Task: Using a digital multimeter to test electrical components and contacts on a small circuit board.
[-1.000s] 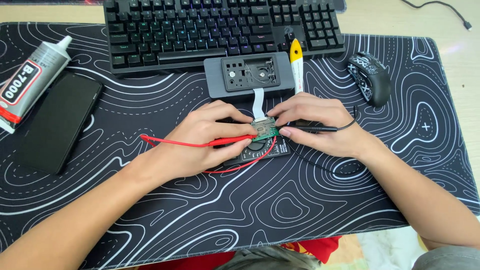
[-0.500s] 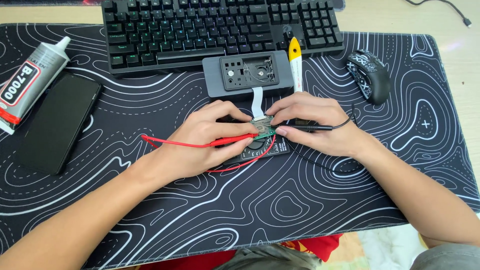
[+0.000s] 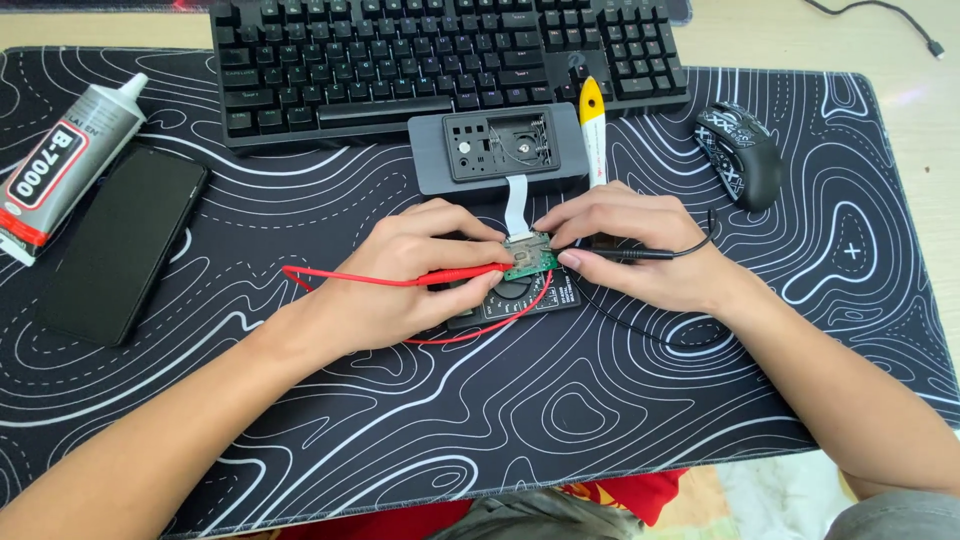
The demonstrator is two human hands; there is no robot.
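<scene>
Bright, even daylight over my desk, sharp almost everywhere.

My hands throw only soft, short shadows onto the black desk mat (image 3: 600, 420), so the light is diffuse and comes from above. The far right corner of the pale tabletop (image 3: 915, 95) is washed out by glare, and the glue tube (image 3: 62, 165) shows a mild sheen. The keyboard (image 3: 450, 55) bows slightly toward the top edge from the wide lens. No motion blur.

Far left of my mat there's a grey glue tube (image 3: 68, 165) with a red-and-white label, dark phone screen (image 3: 122, 240) right beside it.
</scene>
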